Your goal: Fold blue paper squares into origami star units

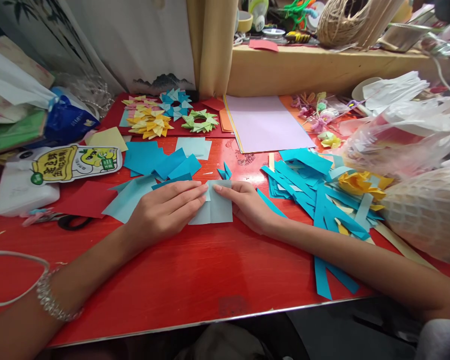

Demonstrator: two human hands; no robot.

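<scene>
The right hand (249, 202) pinched pale-blue paper (221, 212) that the left hand (165, 207) partly covered (fingers together, grip unclear), seemingly mid-fold and needing aligned edges next.

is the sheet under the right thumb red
No, the sheet held by the right hand is pale blue.

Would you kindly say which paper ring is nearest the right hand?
The green ring, rightmost, is nearest the right hand; the others, like the blue ring and yellow ring, lie farther left.

On the table (153, 285), paper strips (324, 212) lie right of the held sheet (220, 212), paper rings (189, 122) behind it.
</scene>
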